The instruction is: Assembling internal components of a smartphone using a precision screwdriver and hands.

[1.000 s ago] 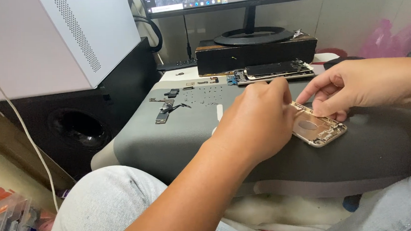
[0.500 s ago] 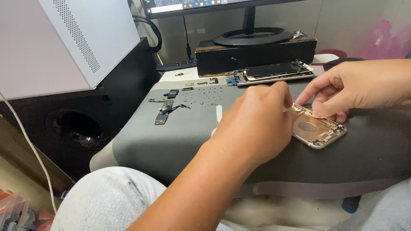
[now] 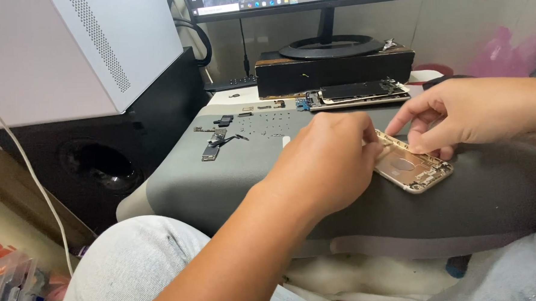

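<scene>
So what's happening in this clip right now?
A person works on a gold, opened phone housing lying on a grey work mat. The left hand touches its near end; the right hand pinches its far edge. Small dark removed parts and a detached phone screen assembly lie further back.

1. The grey mat (image 3: 233,176) lies bare at the lower centre of the frame, between the small loose parts (image 3: 219,137) and the left hand (image 3: 326,163): open passage there.
2. Both hands crowd the gold phone housing (image 3: 413,168) at centre right, the right hand (image 3: 465,115) above it.
3. The black box (image 3: 337,69) and the dismantled phone (image 3: 359,93) block the upper centre.
4. The black speaker (image 3: 99,158) walls the left.
</scene>
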